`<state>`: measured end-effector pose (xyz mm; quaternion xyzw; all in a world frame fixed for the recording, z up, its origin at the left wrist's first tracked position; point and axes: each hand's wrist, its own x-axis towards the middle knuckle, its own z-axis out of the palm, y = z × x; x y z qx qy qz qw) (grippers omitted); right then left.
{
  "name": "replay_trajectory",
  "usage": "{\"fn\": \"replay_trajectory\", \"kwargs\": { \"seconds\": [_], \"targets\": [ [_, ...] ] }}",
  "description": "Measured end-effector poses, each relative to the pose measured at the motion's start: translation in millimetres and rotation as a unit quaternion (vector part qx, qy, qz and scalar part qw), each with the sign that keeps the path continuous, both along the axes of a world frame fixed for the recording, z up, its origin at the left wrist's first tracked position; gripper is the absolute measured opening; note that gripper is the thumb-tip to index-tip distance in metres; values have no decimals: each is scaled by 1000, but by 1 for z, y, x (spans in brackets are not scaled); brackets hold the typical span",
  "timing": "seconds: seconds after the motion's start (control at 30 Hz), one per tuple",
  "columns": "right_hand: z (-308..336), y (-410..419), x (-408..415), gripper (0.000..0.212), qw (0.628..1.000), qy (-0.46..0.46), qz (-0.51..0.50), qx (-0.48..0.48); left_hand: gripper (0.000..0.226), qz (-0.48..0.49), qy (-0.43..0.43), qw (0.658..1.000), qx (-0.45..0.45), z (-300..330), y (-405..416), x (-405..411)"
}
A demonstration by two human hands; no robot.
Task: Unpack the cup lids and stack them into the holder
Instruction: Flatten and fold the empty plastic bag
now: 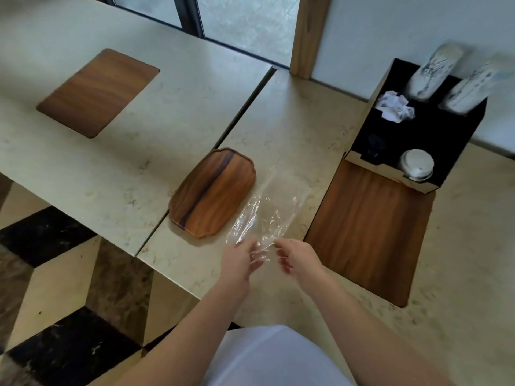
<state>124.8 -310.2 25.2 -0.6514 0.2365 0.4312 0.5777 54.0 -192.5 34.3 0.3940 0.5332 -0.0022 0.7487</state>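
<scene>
An empty clear plastic bag lies flat on the pale stone counter, stretching away from me. My left hand and my right hand both pinch its near end, fingers closed on the film. At the right stands the black holder with a wooden rim. A stack of white cup lids sits in its front right slot. Two sleeves of patterned white cups lean out of its back slots.
A loose wooden tray lies just left of the bag. A wooden inlay is set in the counter to the right, another on the far left table. Crumpled white paper sits in the holder.
</scene>
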Motion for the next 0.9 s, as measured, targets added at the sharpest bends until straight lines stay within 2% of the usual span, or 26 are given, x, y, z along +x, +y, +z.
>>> {"fn": "replay_trajectory", "kwargs": {
  "seconds": [0.07,0.13,0.2,0.27,0.33,0.4,0.47,0.53,0.57,0.6,0.63,0.67,0.73,0.77,0.8,0.83,0.9],
  "targets": [
    [14,-21,3,28,998,-58,16,-27,12,-86,1,985,151,18,0,8],
    [33,-47,14,40,980,-165,66,-93,14,-190,-15,938,291,41,2,16],
    [59,-68,30,46,940,-282,120,-150,15,-310,-66,849,422,69,7,25],
    [86,-81,48,56,891,-385,177,-163,13,-451,-139,720,509,101,11,36],
    [114,-89,66,77,837,-469,233,-157,10,-576,-174,605,522,134,9,50],
    [144,-95,78,90,779,-531,295,-154,10,-639,-179,513,544,159,6,65],
    [169,-95,84,84,728,-568,354,-151,15,-653,-192,450,578,180,0,80],
    [186,-96,85,56,712,-576,374,-148,15,-640,-242,421,596,199,-8,95],
    [191,-98,85,46,724,-570,361,-143,12,-623,-281,429,591,207,-12,101],
    [195,-100,83,40,751,-555,332,-133,8,-597,-322,456,576,213,-15,107],
    [195,-104,81,31,784,-534,293,-121,6,-561,-364,501,549,216,-18,111],
    [195,-110,80,23,814,-514,247,-106,11,-515,-401,564,507,218,-19,115],
    [192,-122,76,17,855,-494,152,-43,22,-419,-440,706,363,215,-22,119],
    [190,-127,74,16,867,-486,107,-3,29,-388,-438,757,290,209,-24,120],
    [188,-132,71,16,877,-476,68,29,36,-378,-421,789,239,201,-26,121],
    [183,-137,69,16,884,-464,36,52,42,-386,-394,807,213,192,-30,123],
    [171,-143,67,16,896,-437,-5,76,45,-413,-348,822,183,171,-42,125]
  ]
}}
